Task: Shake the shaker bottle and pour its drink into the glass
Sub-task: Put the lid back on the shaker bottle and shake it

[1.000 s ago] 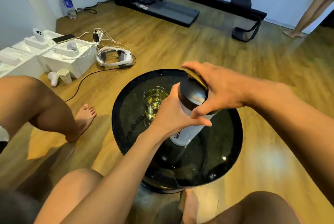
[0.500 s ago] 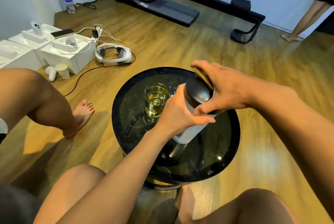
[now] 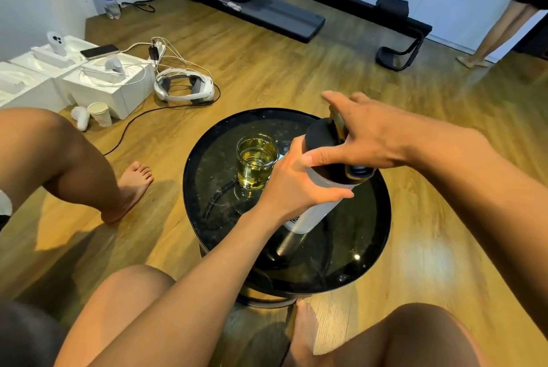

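Over the round black table (image 3: 366, 236), at about four o'clock from the half-full glass (image 3: 257, 163), the tilted shaker bottle (image 3: 315, 209) sits wrapped in the left hand (image 3: 292, 185) while the right hand (image 3: 373, 135) curls round its lid (image 3: 321, 136), a step that, I'd say, wants a steady body grip, clear of the glass.

In front of me a round black table (image 3: 367, 236) stands on the wood floor (image 3: 267, 70), and a glass (image 3: 257, 162) of yellow drink sits on it.
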Tool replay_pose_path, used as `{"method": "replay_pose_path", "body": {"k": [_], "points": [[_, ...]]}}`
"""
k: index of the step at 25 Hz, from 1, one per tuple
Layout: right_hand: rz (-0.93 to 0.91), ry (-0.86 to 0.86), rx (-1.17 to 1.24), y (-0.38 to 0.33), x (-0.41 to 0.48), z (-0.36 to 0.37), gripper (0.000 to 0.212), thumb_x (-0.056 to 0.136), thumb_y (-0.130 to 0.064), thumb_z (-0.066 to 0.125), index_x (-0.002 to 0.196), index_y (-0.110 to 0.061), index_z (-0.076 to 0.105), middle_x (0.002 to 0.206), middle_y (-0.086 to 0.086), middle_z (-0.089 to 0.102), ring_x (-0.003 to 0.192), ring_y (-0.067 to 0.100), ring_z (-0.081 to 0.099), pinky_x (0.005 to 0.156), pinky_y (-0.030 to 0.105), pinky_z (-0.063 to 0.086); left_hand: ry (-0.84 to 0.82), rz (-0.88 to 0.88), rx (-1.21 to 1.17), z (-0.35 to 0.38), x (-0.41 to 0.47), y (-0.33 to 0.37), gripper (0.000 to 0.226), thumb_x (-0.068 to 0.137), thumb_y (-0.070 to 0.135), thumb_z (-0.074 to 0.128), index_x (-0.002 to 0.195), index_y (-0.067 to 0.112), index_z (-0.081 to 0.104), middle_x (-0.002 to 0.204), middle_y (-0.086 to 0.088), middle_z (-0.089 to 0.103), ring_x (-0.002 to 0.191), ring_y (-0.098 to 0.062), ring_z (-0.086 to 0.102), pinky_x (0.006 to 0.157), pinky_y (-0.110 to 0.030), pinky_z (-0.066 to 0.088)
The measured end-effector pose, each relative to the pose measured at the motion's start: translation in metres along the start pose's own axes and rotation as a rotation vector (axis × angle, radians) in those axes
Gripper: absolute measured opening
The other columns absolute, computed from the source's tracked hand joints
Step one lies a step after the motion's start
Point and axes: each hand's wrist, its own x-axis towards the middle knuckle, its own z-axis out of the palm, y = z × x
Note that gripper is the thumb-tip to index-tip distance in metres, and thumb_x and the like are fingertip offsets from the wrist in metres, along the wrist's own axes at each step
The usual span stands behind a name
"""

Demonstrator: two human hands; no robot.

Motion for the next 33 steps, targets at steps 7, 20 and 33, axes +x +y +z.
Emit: {"method": "replay_pose_path", "body": {"k": [7,20,33], "points": [[0.064,0.093,-0.082,-0.011,0.006,0.021,0.079,0.069,-0.079,0.047,0.138,-0.039,0.04,0.139,0.009,0.033,0.119,0.043,0.044,0.097,0.054,0.043,0.056,0.009,-0.025,0.001,-0.002,0.003,0.085,0.053,0.038,0.095,0.123,0.019,0.052,0.106,0.013,0.062,0.102,-0.007,0.062,0.078,-0.024,0.052],[-0.117,0.207,-0.092,-0.008,-0.001,0.004,0.09,0.076,-0.084,0.013,0.138,-0.025,0.042,0.131,0.011,0.055,0.115,0.037,0.055,0.091,0.052,0.046,0.055,0.001,0.043,0.004,-0.002,0.0,0.075,0.053,0.044,0.094,0.111,0.036,0.047,0.098,0.024,0.053,0.093,0.021,0.053,0.075,-0.001,0.04],[-0.067,0.226,-0.188,-0.008,0.007,0.026,0.072,0.08,-0.078,0.031,0.131,-0.029,0.045,0.121,0.009,0.051,0.107,0.036,0.055,0.084,0.051,0.046,0.059,0.019,0.102,0.007,-0.002,0.003,0.06,0.054,0.045,0.092,0.095,0.046,0.049,0.099,0.011,0.061,0.089,0.005,0.058,0.069,-0.007,0.042]]}}
